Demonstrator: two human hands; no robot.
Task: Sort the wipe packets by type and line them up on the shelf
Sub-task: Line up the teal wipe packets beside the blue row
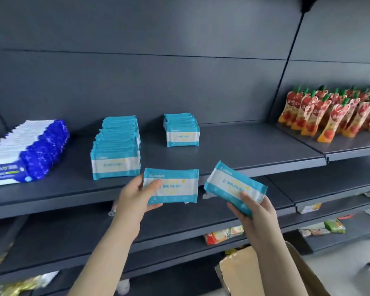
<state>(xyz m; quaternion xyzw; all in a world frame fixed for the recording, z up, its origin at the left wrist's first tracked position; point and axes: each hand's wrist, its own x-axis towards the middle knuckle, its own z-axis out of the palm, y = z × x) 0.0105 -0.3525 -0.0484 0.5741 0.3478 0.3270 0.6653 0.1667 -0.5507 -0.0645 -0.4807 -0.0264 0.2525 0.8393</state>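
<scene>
My left hand [135, 195] grips a teal-and-white wipe packet [173, 185] by its left end, held flat in front of the dark shelf [233, 146]. My right hand [254, 208] grips a second teal-and-white packet [233, 184] by its lower end, tilted to the right. On the shelf stand a long row of teal packets [115, 150], a shorter teal row [182, 130] further right, and a row of blue-and-white packets [24, 152] at the far left.
Red and orange spouted pouches [333, 116] fill the neighbouring shelf on the right. An open cardboard box [248, 272] sits below my right arm. Snack packs [222, 233] lie on lower shelves.
</scene>
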